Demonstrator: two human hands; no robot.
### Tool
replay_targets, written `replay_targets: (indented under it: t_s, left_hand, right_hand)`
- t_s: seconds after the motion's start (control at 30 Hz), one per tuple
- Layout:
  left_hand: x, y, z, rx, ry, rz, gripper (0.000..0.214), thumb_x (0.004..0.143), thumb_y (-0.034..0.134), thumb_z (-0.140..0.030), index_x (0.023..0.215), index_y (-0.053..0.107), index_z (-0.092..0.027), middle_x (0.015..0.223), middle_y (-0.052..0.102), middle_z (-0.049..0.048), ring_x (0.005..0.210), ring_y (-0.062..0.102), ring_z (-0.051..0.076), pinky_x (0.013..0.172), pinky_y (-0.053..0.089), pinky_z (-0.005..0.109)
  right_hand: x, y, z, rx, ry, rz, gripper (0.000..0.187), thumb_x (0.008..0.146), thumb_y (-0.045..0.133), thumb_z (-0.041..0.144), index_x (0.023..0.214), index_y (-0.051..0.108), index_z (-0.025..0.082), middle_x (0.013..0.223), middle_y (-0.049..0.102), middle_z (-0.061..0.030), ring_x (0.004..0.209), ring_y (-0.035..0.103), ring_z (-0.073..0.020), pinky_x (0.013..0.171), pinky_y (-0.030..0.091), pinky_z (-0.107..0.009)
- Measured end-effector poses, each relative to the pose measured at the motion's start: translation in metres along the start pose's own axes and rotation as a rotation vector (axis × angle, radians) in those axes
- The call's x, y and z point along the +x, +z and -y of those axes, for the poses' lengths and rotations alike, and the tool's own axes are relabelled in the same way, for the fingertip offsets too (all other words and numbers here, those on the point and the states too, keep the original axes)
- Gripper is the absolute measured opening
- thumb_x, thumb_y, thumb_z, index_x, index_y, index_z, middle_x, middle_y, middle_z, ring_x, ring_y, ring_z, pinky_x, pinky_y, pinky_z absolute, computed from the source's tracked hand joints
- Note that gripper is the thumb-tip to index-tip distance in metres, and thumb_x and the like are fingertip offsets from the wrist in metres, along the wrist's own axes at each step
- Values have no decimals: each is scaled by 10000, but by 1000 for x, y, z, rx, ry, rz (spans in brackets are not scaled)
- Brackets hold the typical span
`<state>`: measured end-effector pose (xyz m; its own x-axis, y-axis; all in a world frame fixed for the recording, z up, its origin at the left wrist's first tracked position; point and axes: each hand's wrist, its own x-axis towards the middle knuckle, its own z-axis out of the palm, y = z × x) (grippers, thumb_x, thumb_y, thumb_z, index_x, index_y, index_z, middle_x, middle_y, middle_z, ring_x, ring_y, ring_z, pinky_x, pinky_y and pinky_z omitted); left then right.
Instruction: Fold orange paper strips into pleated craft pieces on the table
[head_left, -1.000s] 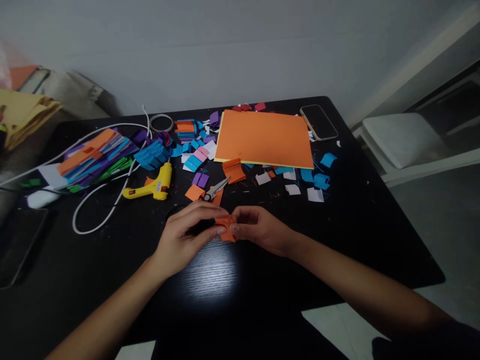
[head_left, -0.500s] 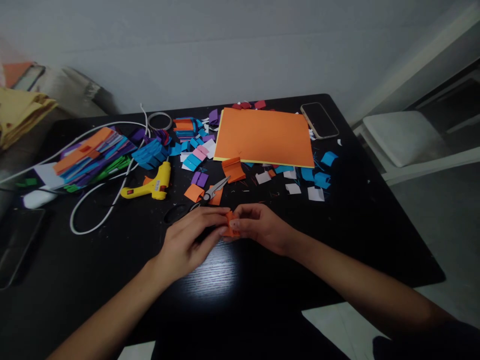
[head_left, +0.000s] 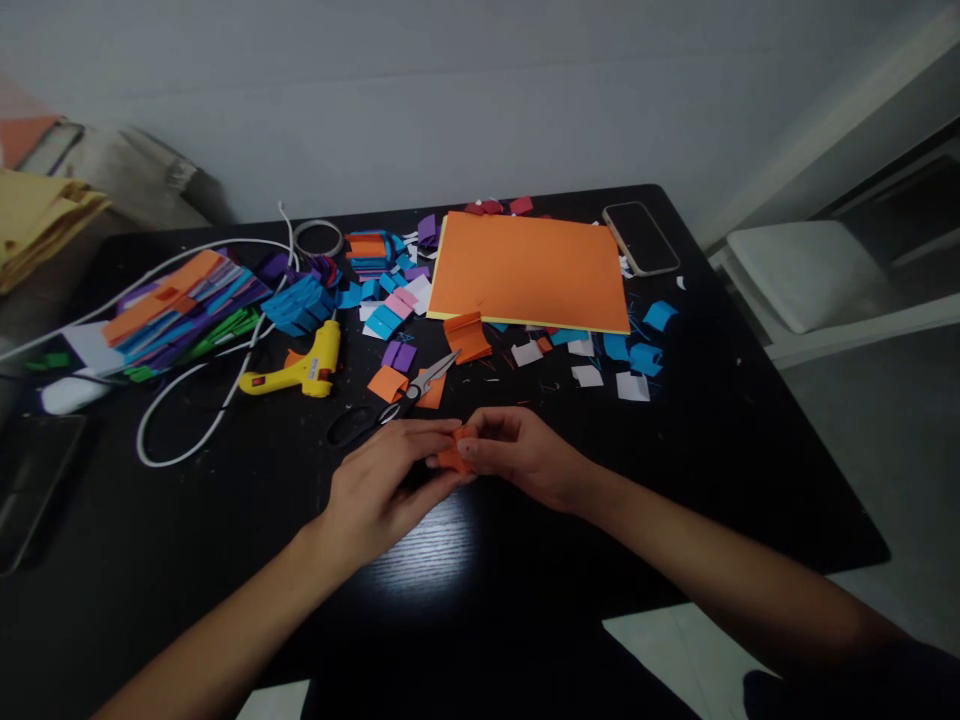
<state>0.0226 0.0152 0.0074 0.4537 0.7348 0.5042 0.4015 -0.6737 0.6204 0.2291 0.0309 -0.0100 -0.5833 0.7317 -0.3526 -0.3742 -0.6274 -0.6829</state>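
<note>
A small piece of orange paper (head_left: 454, 456) is pinched between my two hands over the near middle of the black table. My left hand (head_left: 386, 480) grips it from the left, thumb below and fingers above. From the other side my right hand (head_left: 521, 452) closes thumb and fingertips on it; the fingers cover much of the paper. Just beyond my left hand lie scissors (head_left: 412, 392) with black handles, blades partly spread. Orange folded pieces (head_left: 388, 384) and a purple folded piece (head_left: 399, 356) rest around them.
A yellow glue gun (head_left: 304, 368) lies left, beside a white cable (head_left: 142, 430). Orange sheets (head_left: 529, 270) cover the back middle, with a phone (head_left: 641, 238) to their right. Stacked coloured strips (head_left: 187, 305) are at far left. White and blue paper bits (head_left: 632, 387) are scattered right.
My left thumb has slid forward and right under the orange paper, and the left fingers sit closer over it. The right hand stays nearly still. The view has shifted slightly.
</note>
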Motion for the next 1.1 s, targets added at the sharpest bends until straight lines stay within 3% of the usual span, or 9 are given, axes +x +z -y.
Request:
replay_targets:
  t_s: [0.67,0.97,1.1]
  left_hand:
    - [-4,4,3,-108,30,3,280,857,824,-131,1079,664,-188,1230,786,126,1081,785,225,897,654,327]
    - [-13,10,4,-116,-86,50,295,858,813,-164,1019,574,-228,1207,780,113,1089,778,232,839,652,329]
    - [-15,12,3,-137,-107,41,316,848,800,-131,969,527,-233,1199,775,107,1088,775,223,839,649,322]
  right_hand:
    - [-1,-1,-1,-58,-31,52,273,751,936,314,736,699,180,734,737,35,711,703,-111,782,559,-272]
    - [-4,2,3,-94,43,47,257,720,948,284,774,738,147,900,816,-60,942,786,-202,939,579,-362]
    - [-4,2,3,-131,40,22,257,724,945,298,758,741,146,891,815,-54,900,777,-188,920,579,-354]
